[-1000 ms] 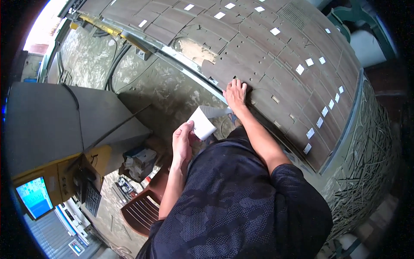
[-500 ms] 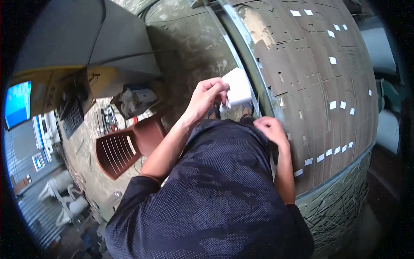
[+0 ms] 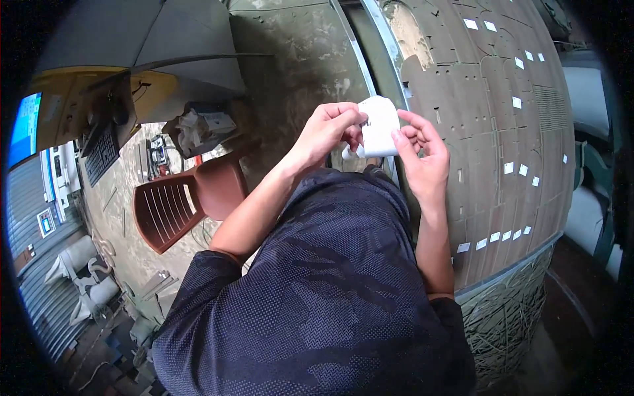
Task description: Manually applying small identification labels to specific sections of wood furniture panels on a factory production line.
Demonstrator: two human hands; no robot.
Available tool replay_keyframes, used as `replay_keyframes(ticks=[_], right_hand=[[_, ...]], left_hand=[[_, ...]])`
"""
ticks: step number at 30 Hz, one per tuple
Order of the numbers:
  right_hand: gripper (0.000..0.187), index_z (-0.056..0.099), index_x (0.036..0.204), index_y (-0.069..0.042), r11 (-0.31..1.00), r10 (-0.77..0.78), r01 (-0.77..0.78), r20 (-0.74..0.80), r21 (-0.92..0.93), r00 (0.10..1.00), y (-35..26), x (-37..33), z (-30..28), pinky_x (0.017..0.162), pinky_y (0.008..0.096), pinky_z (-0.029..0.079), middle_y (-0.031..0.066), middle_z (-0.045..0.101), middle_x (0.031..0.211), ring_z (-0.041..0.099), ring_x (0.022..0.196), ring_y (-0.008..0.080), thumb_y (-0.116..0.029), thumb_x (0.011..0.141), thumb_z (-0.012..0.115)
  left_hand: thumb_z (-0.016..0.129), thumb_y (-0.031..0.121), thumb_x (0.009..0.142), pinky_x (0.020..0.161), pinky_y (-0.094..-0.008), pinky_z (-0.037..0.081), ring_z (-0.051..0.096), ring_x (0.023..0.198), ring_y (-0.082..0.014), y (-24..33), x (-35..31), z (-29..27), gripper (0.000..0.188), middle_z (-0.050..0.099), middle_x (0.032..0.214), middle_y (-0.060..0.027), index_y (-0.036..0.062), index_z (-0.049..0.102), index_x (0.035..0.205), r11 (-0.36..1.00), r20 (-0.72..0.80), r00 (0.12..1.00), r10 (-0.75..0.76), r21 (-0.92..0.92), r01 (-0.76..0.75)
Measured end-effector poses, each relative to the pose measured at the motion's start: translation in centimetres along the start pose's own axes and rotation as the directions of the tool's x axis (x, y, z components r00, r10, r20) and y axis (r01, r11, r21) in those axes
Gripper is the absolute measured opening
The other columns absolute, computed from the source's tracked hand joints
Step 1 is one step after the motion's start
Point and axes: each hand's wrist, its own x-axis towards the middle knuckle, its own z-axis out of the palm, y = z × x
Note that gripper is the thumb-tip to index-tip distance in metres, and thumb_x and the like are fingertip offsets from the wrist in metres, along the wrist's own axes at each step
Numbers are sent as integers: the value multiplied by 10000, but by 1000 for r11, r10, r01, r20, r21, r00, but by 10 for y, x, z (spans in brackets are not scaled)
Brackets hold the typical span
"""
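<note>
A white paper label strip [image 3: 380, 129], curled over at its lower end, is held up in front of my waist. My left hand [image 3: 330, 131] pinches its left edge between thumb and fingers. At the right edge, the thumb and forefinger of my right hand [image 3: 424, 148] close on the paper, the other fingers curled. A small rolled white piece [image 3: 350, 152] shows just under my left fingers; whether it belongs to the same strip I cannot tell. To the right lies a large flat brown slotted sheet [image 3: 482, 158] with small white labels [image 3: 508, 168] scattered over it.
The sheet rests on a bed with a metal edge rail [image 3: 362, 59]. A reddish-brown plastic chair [image 3: 221, 188] stands to my left. Beyond it are a box with crumpled wrapping [image 3: 198, 129], a keyboard [image 3: 104, 155] and a lit screen [image 3: 25, 129]. Tangled metal scrap [image 3: 505, 317] fills the bed's near side.
My right hand has come up from beside my waist to the paper strip's right edge. The left hand, still holding the strip, has shifted slightly right. The view has turned a little.
</note>
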Motion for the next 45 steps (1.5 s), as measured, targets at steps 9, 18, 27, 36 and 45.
replay_keyframes(ticks=[9,18,27,36,45], right_hand=[[374,667,1338,13,1000,21,-21,-55,13,998,15,-10,-4,774,211,497,-4,699,973,612,880,36,-2,966,710],[237,717,1138,-1,930,-249,200,-127,-308,960,52,-38,-12,758,370,574,150,735,966,736,842,284,-45,906,740],[253,699,1172,-39,974,-121,70,-234,-215,965,87,-70,-45,736,361,587,131,750,963,754,862,278,-66,921,720],[237,733,1127,-31,848,-300,145,-236,-509,924,96,-86,-66,739,399,572,113,707,925,699,833,305,-75,895,734],[116,704,1063,-19,959,-186,243,-327,144,927,141,-58,-93,748,288,554,59,725,1039,683,870,129,-120,1013,678]], left_hand=[[626,210,1009,606,-263,499,623,661,-91,-9,4,8,224,658,770,-14,18,716,937,996,-31,999,11,90,-8],[650,262,1037,556,-250,460,557,602,-55,-39,4,23,229,645,739,39,77,740,935,965,-171,971,-166,176,196],[660,231,1031,578,-268,474,592,634,-81,-67,20,49,226,679,770,13,64,738,899,906,-101,971,-219,350,241],[647,238,1036,622,-271,501,653,698,-103,-82,32,66,225,730,848,-17,49,765,1005,849,-110,970,-216,470,242],[668,229,1042,508,-265,486,630,583,-118,-90,34,78,254,712,774,-45,12,744,935,887,-286,956,67,455,74]])
